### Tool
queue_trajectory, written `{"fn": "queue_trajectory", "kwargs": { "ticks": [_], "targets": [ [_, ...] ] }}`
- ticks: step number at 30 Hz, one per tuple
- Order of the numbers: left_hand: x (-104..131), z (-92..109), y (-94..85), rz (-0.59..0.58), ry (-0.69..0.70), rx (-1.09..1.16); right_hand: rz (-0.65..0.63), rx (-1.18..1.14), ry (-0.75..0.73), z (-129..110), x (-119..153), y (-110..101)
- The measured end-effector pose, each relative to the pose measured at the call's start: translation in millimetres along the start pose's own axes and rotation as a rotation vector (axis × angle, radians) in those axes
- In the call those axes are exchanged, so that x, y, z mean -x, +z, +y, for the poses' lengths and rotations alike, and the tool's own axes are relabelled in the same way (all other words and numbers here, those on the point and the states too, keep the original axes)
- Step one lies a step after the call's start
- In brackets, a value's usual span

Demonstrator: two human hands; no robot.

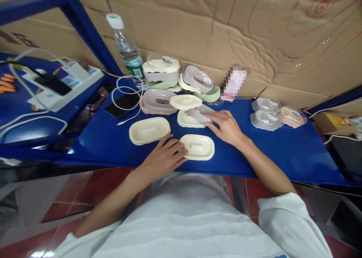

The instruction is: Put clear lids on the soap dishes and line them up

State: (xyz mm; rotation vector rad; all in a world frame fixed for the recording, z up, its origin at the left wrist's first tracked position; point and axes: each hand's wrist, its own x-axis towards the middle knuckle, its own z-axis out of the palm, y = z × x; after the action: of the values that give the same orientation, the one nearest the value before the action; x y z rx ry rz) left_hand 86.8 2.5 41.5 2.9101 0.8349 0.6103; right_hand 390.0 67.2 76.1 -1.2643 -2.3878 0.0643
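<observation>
My left hand is at the left end of a cream oval soap dish near the table's front edge, thumb and index finger closed on its rim and the other fingers loosely spread. My right hand pinches the right end of a grey soap dish part, which is tilted over a cream dish. Another cream piece lies just behind the grey one, overlapping it. Beyond my left fingertips sit stacked cream trays. A grey oval dish rests in a peach one farther back.
Stacked dishes and a clear-lidded dish stand along the cardboard, beside a water bottle. A white cable crosses a black phone. Lidded dishes sit right; a power strip is left.
</observation>
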Motion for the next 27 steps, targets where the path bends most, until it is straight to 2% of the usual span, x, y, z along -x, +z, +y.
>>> {"fn": "queue_trajectory", "kwargs": {
  "ticks": [3,5,7,11,15,22,25,27],
  "targets": [
    [24.0,-6.5,0.5,0.111,-0.139,0.092,0.041,-0.056,-0.054,-9.0,22.9,-18.0],
    [32.3,-7.7,3.9,0.156,-0.207,0.140,0.064,-0.091,-0.092,-18.9,40.6,-22.9],
    [35.2,-7.4,7.8,0.172,-0.229,0.173,0.095,-0.105,-0.115,-31.1,58.0,-20.1],
    [34.6,-6.5,13.0,0.190,-0.247,0.189,0.112,-0.121,-0.139,-57.3,80.3,-0.8],
    [34.8,-7.2,12.2,0.206,-0.242,0.151,0.022,-0.157,-0.198,-75.3,80.0,12.1],
    [35.5,-10.9,9.7,0.206,-0.179,0.150,-0.071,-0.132,-0.205,-71.4,76.0,24.7],
    [35.2,-11.1,10.2,0.211,-0.157,0.090,-0.110,-0.100,-0.253,-69.4,74.6,18.7],
    [34.5,-10.9,10.0,0.204,-0.152,0.078,-0.140,-0.098,-0.289,-63.1,62.0,6.1]
  ]
}}
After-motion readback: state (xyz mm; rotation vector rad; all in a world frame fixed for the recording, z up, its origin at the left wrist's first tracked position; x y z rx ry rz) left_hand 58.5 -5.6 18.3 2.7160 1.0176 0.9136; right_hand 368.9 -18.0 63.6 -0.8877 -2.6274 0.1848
